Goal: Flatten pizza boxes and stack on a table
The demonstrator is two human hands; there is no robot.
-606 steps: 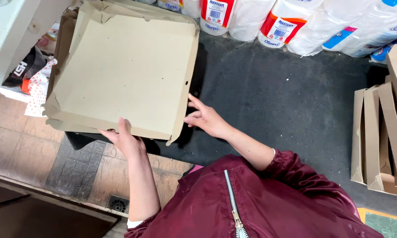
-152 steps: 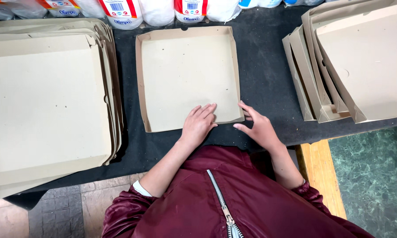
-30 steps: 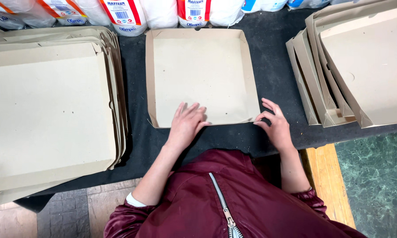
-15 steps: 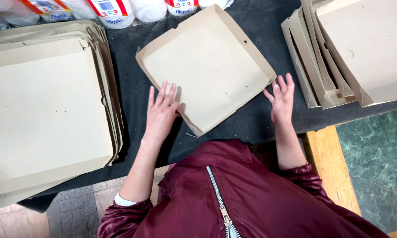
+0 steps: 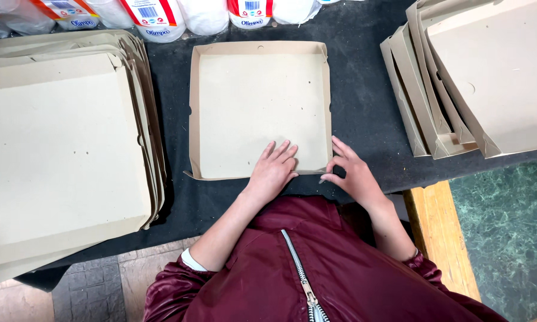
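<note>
Both hands reach forward: left hand [image 5: 273, 171] flat, right hand [image 5: 353, 173] fingers curled.

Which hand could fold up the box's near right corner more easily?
Probably the right hand. Its fingers already touch the near right corner of the cardboard tray, at the wall. The left hand lies flat inside on the tray's floor, pressing it down, farther from that corner.

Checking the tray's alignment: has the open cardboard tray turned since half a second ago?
Yes. The cardboard tray has rotated back from skewed to square with the left stack.
</note>
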